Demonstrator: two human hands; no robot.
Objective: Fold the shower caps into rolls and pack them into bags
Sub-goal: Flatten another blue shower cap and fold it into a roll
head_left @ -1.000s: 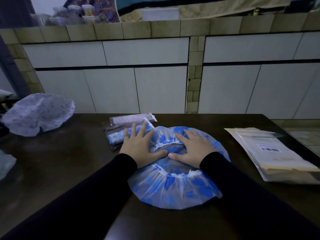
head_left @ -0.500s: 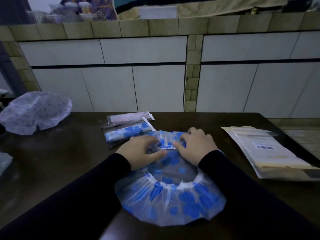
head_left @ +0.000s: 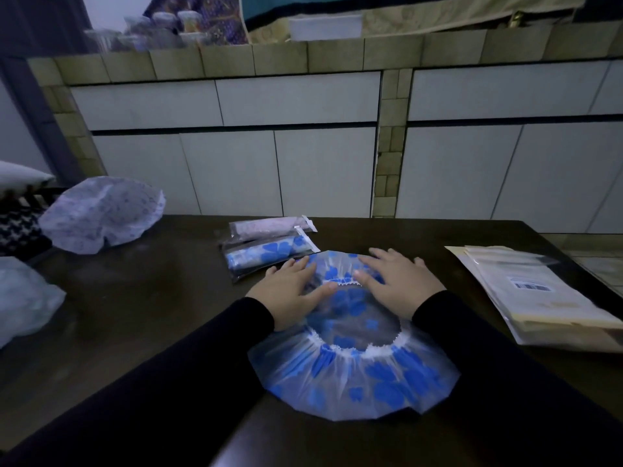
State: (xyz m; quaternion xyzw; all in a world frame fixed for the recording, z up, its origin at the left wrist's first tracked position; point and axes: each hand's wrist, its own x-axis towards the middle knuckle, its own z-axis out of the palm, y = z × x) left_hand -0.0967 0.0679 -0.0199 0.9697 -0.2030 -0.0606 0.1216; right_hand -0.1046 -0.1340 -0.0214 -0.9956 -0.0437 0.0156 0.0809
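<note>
Both hands, left hand (head_left: 290,291) and right hand (head_left: 397,284), are pressing flat, fingers straight, on one blue-flowered shower cap (head_left: 354,375) lying beneath them. Two packed rolls (head_left: 269,246) are lying just beyond the left fingers; one stack of bags (head_left: 539,291) is sitting right of the right fingers.

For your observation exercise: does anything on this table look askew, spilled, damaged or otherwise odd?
Nothing stands out. Both hands, left hand and right hand, lie flat on the blue-flowered shower cap; two packed rolls and the stacked bags lie neatly.
</note>
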